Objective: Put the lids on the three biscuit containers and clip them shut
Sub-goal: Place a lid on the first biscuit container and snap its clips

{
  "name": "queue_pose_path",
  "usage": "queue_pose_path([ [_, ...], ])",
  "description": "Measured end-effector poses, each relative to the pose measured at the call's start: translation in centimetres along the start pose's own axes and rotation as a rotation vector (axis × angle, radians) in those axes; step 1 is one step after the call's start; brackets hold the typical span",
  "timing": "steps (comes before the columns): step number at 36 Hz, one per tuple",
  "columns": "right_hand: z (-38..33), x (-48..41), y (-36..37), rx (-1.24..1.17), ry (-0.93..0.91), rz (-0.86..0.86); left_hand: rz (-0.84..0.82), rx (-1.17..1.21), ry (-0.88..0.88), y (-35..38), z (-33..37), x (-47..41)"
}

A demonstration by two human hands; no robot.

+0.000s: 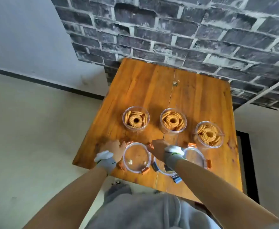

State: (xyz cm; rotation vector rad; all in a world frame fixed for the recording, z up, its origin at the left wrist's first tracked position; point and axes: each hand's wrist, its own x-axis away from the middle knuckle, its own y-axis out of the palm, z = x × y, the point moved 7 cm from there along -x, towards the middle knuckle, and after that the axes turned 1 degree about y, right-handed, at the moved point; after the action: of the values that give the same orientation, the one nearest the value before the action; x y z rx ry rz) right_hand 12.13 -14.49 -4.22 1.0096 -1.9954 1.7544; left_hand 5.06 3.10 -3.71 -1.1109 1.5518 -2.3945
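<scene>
**Hands at the left lid**

My left hand (113,148) and right hand (158,148) flank the round clear left lid (136,157), fingers loosely curled touching its rim. Beyond, three open clear containers (173,121) hold ring biscuits on the wooden table (152,90).

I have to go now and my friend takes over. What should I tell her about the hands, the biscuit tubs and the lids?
Left hand: flat on the table beside the left lid, touching its edge, no grip yet.
Right hand: over the middle lid, at the left lid's right edge; grip unclear.
Three tubs stand open in a row, full of biscuits.
Right lid lies untouched in front.
Done: nothing; no lid is on.
Left: put each lid on a tub and snap its clips shut.
</scene>
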Motion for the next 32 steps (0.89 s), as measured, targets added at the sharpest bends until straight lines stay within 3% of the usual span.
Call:
queue_pose_path([
  [4, 0.2, 0.4, 2.5, -0.086, 0.112, -0.105, -0.121, 0.204, -0.016, 1.9, -0.2, -0.1],
  [8, 0.0, 0.5, 4.5, -0.102, 0.161, -0.199, -0.197, 0.215, -0.021, 3.5, -0.1, -0.1],
  [14, 0.2, 0.3, 4.8, -0.208, 0.244, -0.228, -0.21, 0.251, -0.006, 4.5, -0.4, -0.6],
  [21, 0.4, 0.6, 3.7, -0.335, 0.315, -0.215, -0.241, 0.495, 0.041, 3.3, 0.0, -1.0],
  [23, 0.7, 0.4, 3.3, -0.448, 0.326, -0.169, -0.248, 0.564, 0.109, 2.5, 0.5, -1.0],
  [25, 1.6, 0.4, 2.8, -0.767, 0.397, -0.148, -0.249, 0.592, 0.164, 1.1, 0.9, -0.8],
  [28, 2.4, 0.5, 1.7, -1.026, 0.426, -0.161, -0.2, 0.636, 0.236, -1.4, 1.4, -0.6],
  [32, 2.4, 1.3, 0.1, -1.196, 0.419, -0.248, -0.092, 0.652, 0.363, -4.6, 3.1, -0.3],
])
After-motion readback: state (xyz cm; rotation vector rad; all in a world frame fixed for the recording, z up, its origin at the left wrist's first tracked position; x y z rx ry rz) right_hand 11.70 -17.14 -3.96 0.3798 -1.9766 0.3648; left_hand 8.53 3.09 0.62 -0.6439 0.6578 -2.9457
